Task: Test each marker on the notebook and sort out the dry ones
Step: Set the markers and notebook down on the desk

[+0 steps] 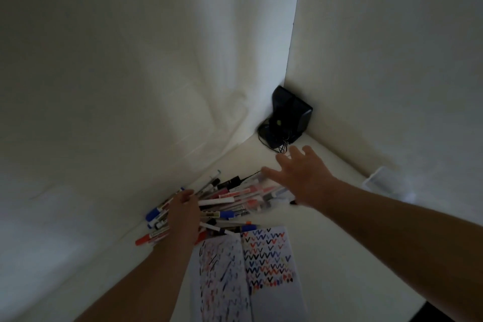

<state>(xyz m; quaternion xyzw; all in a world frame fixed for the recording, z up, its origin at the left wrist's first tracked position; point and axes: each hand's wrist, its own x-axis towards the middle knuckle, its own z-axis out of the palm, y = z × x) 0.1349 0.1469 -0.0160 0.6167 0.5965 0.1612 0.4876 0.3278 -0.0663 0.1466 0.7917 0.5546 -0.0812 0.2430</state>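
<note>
The pile of markers (224, 204) lies at lower centre of the frame on the white counter (339, 256), just above the open notebook (251, 269), whose pages are already covered in coloured test strokes. Most markers run with their long axes left to right, fanning a little toward the upper right. The left hand (184, 219) rests on the pile's left half, fingers down among the barrels; whether it grips one I cannot tell. The right hand (300, 178) hovers spread and empty over the pile's right end, so either hand is near. The white backdrop walls close in at the upper left and right, and a black device (287, 117) fills the corner. Free counter lies right of the notebook.
</note>
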